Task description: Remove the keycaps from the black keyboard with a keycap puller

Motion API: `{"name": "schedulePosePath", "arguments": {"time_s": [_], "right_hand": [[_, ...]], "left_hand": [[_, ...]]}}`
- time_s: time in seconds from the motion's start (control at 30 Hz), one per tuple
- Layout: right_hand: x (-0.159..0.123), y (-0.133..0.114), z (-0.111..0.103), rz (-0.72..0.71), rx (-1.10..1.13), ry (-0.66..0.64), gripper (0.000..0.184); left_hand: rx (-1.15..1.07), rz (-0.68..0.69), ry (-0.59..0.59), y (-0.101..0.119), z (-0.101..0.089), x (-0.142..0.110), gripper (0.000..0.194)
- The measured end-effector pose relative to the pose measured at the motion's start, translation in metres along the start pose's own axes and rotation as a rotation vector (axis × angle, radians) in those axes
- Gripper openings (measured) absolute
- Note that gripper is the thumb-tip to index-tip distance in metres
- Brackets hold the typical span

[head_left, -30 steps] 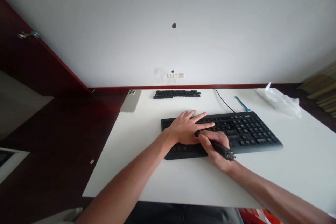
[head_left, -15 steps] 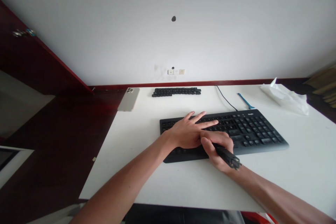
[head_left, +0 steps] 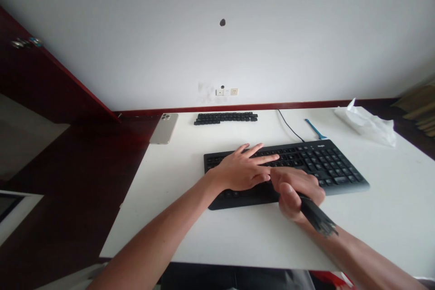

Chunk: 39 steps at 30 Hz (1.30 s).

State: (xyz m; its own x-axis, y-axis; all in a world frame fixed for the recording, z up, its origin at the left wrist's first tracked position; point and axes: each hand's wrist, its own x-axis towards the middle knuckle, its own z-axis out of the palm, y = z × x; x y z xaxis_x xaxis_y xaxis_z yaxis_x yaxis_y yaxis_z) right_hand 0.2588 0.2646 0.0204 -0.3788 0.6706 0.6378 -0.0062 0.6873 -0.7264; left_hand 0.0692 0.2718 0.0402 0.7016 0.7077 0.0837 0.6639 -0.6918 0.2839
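Note:
A black keyboard (head_left: 340, 163) lies on the white table, some key places in its upper middle without caps. My left hand (head_left: 243, 168) rests palm down over its left half, fingers spread and holding nothing. Just right of it, my right hand (head_left: 299, 190) is wrapped round a black stick-like tool (head_left: 318, 219) above the keyboard's front part. The tool's back end points toward me and is smeared by motion; its tip is hidden under the hand, so its exact kind cannot be told. Behind the keyboard, loose black keycaps (head_left: 226, 118) lie in rows.
A phone (head_left: 164, 128) lies face down at the table's left edge. To the right are a thin blue tool (head_left: 315, 129) and a crumpled white plastic bag (head_left: 367, 122). The keyboard's cable (head_left: 290, 125) runs back toward the wall (head_left: 288, 31).
My right hand has shifted right and toward me with the black tool, away from my left hand's fingers. My left hand stays spread on the keyboard. The view has shifted slightly.

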Motion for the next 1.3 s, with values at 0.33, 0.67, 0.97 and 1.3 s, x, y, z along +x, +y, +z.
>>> {"name": "schedulePosePath", "arguments": {"time_s": [0.33, 0.67, 0.97, 1.3], "right_hand": [[0.025, -0.005, -0.011, -0.055, -0.251, 0.13, 0.041], [0.029, 0.004, -0.013, 0.112, -0.257, 0.229, 0.05], [0.088, 0.027, -0.041, -0.013, -0.389, 0.105, 0.051], [0.069, 0.04, -0.046, 0.051, -0.366, -0.077, 0.049]], "left_hand": [[-0.181, -0.092, 0.064, -0.002, -0.004, 0.002, 0.06], [-0.259, -0.079, 0.154, -0.016, -0.027, -0.004, 0.017], [-0.14, -0.505, 0.258, -0.058, -0.036, -0.026, 0.016], [-0.119, -0.654, 0.287, -0.09, -0.035, -0.043, 0.019]]}}
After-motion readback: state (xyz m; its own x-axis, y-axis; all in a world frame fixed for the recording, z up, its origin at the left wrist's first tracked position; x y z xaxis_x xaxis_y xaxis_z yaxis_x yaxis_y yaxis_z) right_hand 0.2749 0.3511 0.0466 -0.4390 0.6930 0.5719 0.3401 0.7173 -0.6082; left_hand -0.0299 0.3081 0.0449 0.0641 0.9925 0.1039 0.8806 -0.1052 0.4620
